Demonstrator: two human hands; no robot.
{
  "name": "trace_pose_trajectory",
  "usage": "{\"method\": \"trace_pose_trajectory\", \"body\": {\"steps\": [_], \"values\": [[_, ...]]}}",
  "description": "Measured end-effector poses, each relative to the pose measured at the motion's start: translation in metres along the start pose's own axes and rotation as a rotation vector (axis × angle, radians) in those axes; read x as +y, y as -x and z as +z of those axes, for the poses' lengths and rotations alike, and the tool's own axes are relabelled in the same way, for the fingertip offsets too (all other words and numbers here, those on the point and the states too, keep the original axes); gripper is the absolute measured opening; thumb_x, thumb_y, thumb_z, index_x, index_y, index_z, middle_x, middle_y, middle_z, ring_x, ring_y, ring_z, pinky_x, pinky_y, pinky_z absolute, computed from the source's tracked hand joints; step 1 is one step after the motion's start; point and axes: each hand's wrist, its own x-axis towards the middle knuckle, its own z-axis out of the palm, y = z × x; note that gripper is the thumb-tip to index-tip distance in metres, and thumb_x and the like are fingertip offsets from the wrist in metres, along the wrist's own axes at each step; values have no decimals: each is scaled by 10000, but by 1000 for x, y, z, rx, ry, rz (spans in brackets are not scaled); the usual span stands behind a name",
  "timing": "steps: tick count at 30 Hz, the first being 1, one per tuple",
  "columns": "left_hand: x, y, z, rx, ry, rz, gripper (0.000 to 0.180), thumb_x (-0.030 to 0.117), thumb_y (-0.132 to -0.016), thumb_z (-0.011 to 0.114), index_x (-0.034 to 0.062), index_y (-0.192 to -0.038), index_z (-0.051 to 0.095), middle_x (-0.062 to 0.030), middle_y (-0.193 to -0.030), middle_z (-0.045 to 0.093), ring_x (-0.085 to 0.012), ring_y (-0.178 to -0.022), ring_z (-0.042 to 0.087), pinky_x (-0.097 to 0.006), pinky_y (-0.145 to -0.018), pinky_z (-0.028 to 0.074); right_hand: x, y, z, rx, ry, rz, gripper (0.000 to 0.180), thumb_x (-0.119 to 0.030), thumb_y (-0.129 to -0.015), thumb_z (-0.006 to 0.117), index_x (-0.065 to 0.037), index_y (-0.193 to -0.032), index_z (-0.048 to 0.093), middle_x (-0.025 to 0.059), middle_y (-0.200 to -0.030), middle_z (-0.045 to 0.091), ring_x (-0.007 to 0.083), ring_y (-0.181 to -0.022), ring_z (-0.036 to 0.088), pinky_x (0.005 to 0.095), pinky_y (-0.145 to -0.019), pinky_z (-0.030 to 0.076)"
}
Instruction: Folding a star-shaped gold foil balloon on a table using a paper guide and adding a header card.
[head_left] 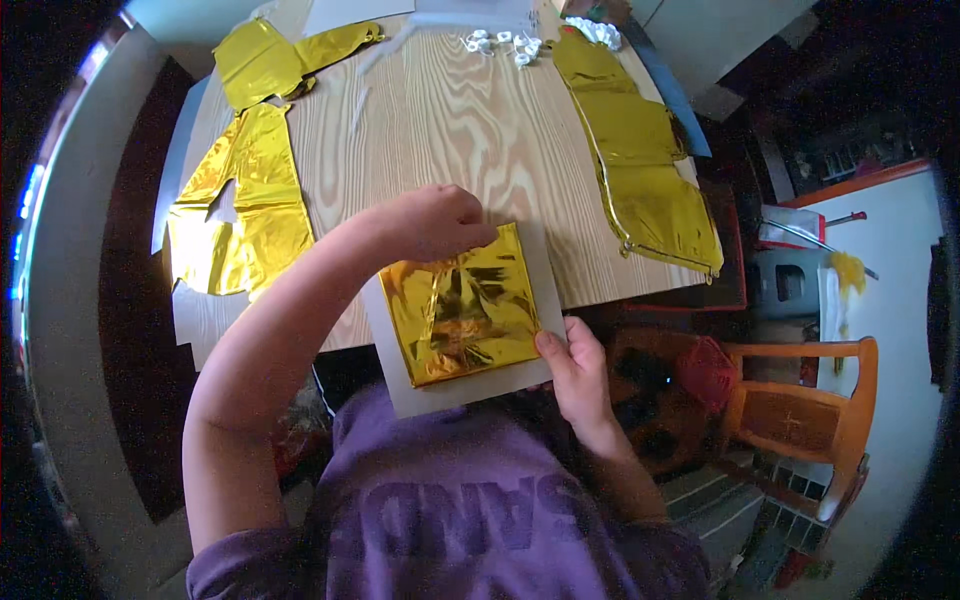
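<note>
Gold foil on board, hands at edges, wide tabletop beyond

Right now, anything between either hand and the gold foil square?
Nothing visible. The left hand is over the far edge of the gold foil square; contact underneath is hidden. The right hand grips the grey board beneath, thumb at the foil's right edge.
</note>
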Motion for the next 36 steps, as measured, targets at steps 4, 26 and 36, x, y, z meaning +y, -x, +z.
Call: {"method": "trace_pose_trajectory", "body": {"steps": [4, 26, 36], "values": [[4, 3, -1, -3, 114, -54, 409, 415, -956, 644, 7, -953, 681, -135, -786, 701, -215, -669, 649, -400, -645, 525, -14, -1, 4, -6, -88, -41, 173, -156, -992, 651, -5, -1063, 605, 53, -1037, 670, 99, -941, 602, 273, -859, 494], [5, -10, -2, 144, 426, -207, 381, 334, -919, 677, -45, -943, 714, -131, -761, 701, -205, -687, 667, -367, -684, 549, -9, -9, 4, -54, -41, -117, 202, -71, -950, 660, 4, -1125, 593, 47, -1061, 682, 108, -962, 611, 285, -888, 490], [-24, 10, -1, 105, 468, -168, 347, 306, -915, 706, -36, -968, 689, -71, -688, 658, -136, -495, 587, -298, -447, 481, -7, -8, 2, -34, -236, 39, 257, -102, -951, 670, -19, -1163, 548, 59, -1085, 662, 110, -967, 623, 295, -913, 502]]}}
